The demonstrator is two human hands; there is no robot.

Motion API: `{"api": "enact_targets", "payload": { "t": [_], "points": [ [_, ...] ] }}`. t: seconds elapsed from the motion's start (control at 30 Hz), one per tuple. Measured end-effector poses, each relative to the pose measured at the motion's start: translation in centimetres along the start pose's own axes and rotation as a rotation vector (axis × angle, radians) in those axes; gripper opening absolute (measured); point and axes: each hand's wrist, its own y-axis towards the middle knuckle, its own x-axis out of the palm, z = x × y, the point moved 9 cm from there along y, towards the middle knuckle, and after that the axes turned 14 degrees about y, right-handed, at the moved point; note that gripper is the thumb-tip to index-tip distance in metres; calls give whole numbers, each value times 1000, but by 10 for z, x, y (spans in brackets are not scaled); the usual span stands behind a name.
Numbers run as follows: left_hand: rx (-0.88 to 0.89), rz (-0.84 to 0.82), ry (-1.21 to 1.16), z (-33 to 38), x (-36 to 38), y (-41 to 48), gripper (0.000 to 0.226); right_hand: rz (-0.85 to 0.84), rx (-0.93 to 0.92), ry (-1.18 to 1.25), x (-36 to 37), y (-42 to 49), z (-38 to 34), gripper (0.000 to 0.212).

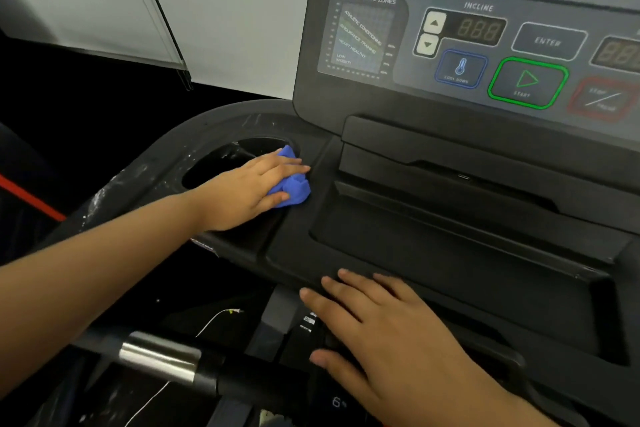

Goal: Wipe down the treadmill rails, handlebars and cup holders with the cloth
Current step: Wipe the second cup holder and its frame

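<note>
Treadmill console: black plastic and fills most of the view. Its control panel tilts up at the top right.

Left arm: reaches in from the lower left across the console's left wing, forearm nearly straight. Left hand is palm down on the blue cloth. The fingers are straight and together, pointing right. The thumb lies along the cloth's near side. The hand presses the cloth and is not fisted round it.

Right hand: palm down, fingers straight and slightly spread, resting flat on the console's front edge. It holds nothing. The hands are well apart.

Tray: a shallow black recess in the middle of the console, between the hands and below the panel.

Cup holder: a dark oval well in the left wing. The left hand covers its right part.

Cloth position: bunched on the ledge at the cup holder's right rim, between the cup holder and the tray. It shows past the fingertips and beside the thumb.

White smears streak the wing's outer edge, left of the cup holder.

Handlebar: lower left, below the left forearm, with a metal sleeve.

Panel details: a heart-rate chart and a green START button.

A thin white wire hangs below the console, between the arms.
</note>
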Motion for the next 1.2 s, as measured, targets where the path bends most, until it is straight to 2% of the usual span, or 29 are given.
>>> {"api": "enact_targets", "payload": {
  "t": [0.27, 0.4, 0.47, 0.57, 0.63, 0.77, 0.87, 0.97, 1.07, 1.2],
  "points": [
    [-41, 57, 240, -20, -4, 82, 61, 8, 47, 60, 10, 20, -14, 50],
    [-278, 203, 297, -22, -11, 108, 50, 58, 150, 54, 9, 25, -8, 48],
    [-393, 288, 268, -20, -11, 114, 51, 121, 197, 79, 4, 25, -4, 45],
    [-503, 265, 7, -35, 1, 132, 49, 235, 233, 92, -2, 21, -2, 39],
    [-475, 298, -89, -35, 1, 140, 46, 280, 251, 95, -3, 19, -1, 37],
    [-100, 309, -95, 7, -13, 147, 44, 316, 308, 94, -4, 18, 2, 36],
    [58, 362, -90, 10, -30, 137, 46, 346, 308, 84, -5, 19, 1, 33],
    [102, 369, -48, 11, -32, 125, 37, 380, 317, 98, -7, 16, 0, 30],
    [88, 336, -124, 11, -31, 114, 26, 424, 314, 110, -10, 13, -1, 30],
    [108, 231, -130, 18, -24, 89, 33, 502, 311, 171, -17, 10, 0, 31]
  ]
}}
